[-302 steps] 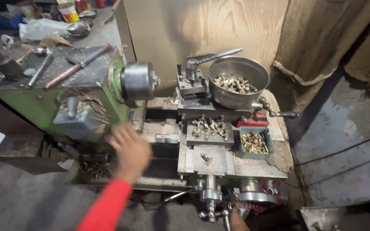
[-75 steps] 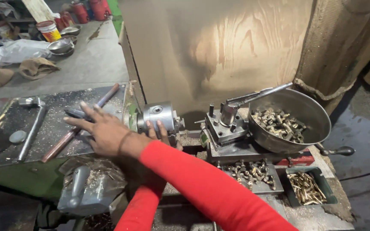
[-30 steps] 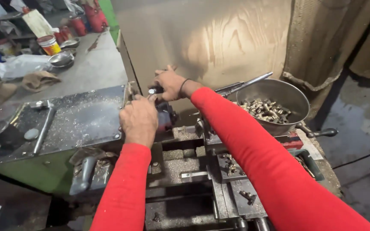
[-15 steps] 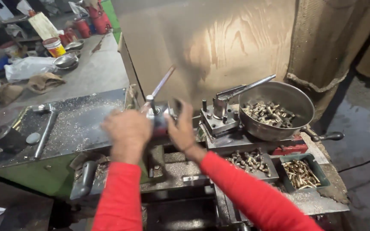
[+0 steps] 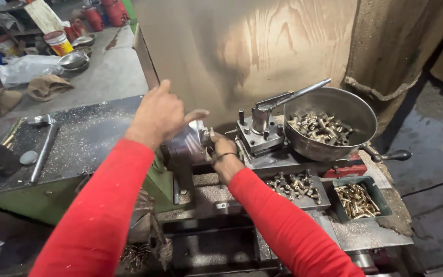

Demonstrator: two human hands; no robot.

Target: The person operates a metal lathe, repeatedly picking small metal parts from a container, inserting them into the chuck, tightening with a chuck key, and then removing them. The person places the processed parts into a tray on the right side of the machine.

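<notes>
Left hand: the left hand (image 5: pixel 161 117) hovers over the top of the lathe chuck (image 5: pixel 186 145), fingers loosely spread, thumb out toward 3 o'clock; it grips nothing that I can see.
Right hand: the right hand (image 5: pixel 223 152) sits at the chuck's face, at 3 o'clock of it, fingertips drawn together on what looks like a small brass piece (image 5: pixel 212 137); the piece itself is too small to tell clearly.
Chuck: it sits in the middle of the view, at 9 o'clock of the tool post (image 5: pixel 259 134), its face turned toward 3 o'clock.
Long axis: the spindle line runs 9 to 3 o'clock; the small piece seems to lie along it, free end pointing to 3 o'clock.
Doing it well: judging from this, the piece should go in straight along that line and seat fully, fingers kept off the jaws, the left hand steadying the chuck body.
Nearby: a metal bowl (image 5: pixel 356 115) of brass parts at 2 o'clock, a green tray (image 5: pixel 383 197) of parts at 4 o'clock.
</notes>
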